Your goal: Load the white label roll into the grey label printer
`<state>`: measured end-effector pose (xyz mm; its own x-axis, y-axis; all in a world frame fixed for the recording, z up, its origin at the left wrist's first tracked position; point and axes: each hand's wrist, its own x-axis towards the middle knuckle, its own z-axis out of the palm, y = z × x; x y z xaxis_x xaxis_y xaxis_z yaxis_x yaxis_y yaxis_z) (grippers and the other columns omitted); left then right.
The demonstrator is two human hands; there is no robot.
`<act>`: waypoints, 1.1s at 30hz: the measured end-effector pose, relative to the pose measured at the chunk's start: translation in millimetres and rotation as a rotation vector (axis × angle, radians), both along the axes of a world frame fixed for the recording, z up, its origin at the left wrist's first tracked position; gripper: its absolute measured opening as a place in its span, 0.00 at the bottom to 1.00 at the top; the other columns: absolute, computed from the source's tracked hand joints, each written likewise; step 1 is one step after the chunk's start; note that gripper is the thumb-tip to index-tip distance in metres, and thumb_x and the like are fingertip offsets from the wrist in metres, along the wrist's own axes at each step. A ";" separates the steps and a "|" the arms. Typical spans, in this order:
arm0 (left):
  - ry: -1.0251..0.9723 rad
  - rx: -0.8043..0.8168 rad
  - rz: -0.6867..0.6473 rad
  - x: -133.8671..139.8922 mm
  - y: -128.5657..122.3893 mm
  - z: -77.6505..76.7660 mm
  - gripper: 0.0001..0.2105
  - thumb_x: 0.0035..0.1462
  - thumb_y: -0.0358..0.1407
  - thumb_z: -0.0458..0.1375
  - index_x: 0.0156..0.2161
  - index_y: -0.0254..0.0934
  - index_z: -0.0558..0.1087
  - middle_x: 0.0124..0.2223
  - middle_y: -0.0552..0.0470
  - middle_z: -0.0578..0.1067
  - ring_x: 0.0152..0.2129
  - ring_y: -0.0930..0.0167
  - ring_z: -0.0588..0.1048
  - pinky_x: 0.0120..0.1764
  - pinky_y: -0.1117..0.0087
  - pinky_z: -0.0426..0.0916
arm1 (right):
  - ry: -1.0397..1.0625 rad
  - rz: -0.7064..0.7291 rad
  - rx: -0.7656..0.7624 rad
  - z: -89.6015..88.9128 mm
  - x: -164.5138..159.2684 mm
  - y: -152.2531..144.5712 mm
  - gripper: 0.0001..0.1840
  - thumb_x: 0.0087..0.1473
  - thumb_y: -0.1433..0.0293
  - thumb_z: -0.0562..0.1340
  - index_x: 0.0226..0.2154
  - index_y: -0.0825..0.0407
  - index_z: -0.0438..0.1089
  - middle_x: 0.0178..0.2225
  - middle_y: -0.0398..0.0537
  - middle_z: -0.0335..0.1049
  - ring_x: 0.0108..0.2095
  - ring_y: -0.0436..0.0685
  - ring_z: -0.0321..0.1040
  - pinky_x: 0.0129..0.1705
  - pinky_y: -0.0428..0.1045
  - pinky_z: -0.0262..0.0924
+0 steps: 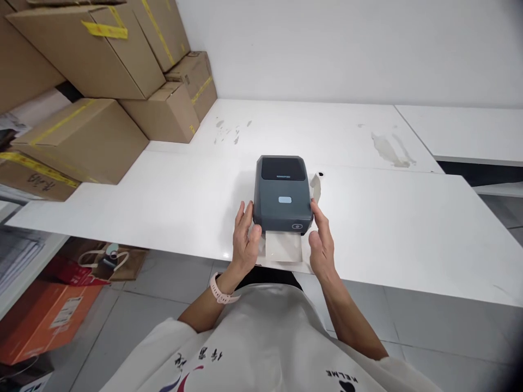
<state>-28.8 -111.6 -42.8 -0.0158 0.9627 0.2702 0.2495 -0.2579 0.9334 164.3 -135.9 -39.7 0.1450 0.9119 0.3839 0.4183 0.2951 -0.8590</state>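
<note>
A dark grey label printer (281,193) sits near the front edge of the white table, its lid closed. From its front slot a blank pale label strip (283,247) sticks out towards me. My left hand (246,239) is against the printer's left side, fingers along the casing and thumb by the front corner. On the opposite side my right hand (322,242) presses its fingers to the casing, thumb near the front right corner. Together they hold the printer between them. Behind its right side a small white roll (316,182) of paper shows, partly hidden by the printer.
Cardboard boxes (102,136) with yellow tape are stacked at the table's left end. A white wall (327,49) stands behind the white table (392,234). On the floor at left are an orange box (49,321) and a paper bag (133,264).
</note>
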 end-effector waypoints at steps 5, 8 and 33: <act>-0.051 0.113 0.054 -2.8 47.3 33.7 0.23 0.68 0.47 0.47 0.61 0.44 0.70 0.66 0.47 0.69 0.65 0.62 0.65 0.63 0.58 0.63 | -0.158 -0.027 0.201 45.6 6.6 48.0 0.37 0.67 0.45 0.40 0.72 0.39 0.43 0.73 0.50 0.46 0.73 0.67 0.43 0.70 0.70 0.44; 0.171 -0.017 0.124 -3.8 83.2 49.8 0.21 0.62 0.43 0.54 0.59 0.41 0.71 0.53 0.45 0.78 0.51 0.62 0.74 0.51 0.61 0.69 | -0.262 -0.099 0.305 77.9 7.9 101.3 0.35 0.68 0.47 0.38 0.72 0.38 0.38 0.71 0.51 0.49 0.72 0.68 0.46 0.70 0.72 0.42; 0.493 -0.363 -0.062 3.4 123.8 33.9 0.30 0.50 0.31 0.54 0.61 0.36 0.66 0.33 0.49 0.77 0.34 0.61 0.75 0.35 0.65 0.63 | -1.074 0.487 -0.306 65.4 -8.8 184.0 0.50 0.43 0.63 0.72 0.66 0.52 0.58 0.56 0.63 0.73 0.53 0.75 0.72 0.53 0.67 0.65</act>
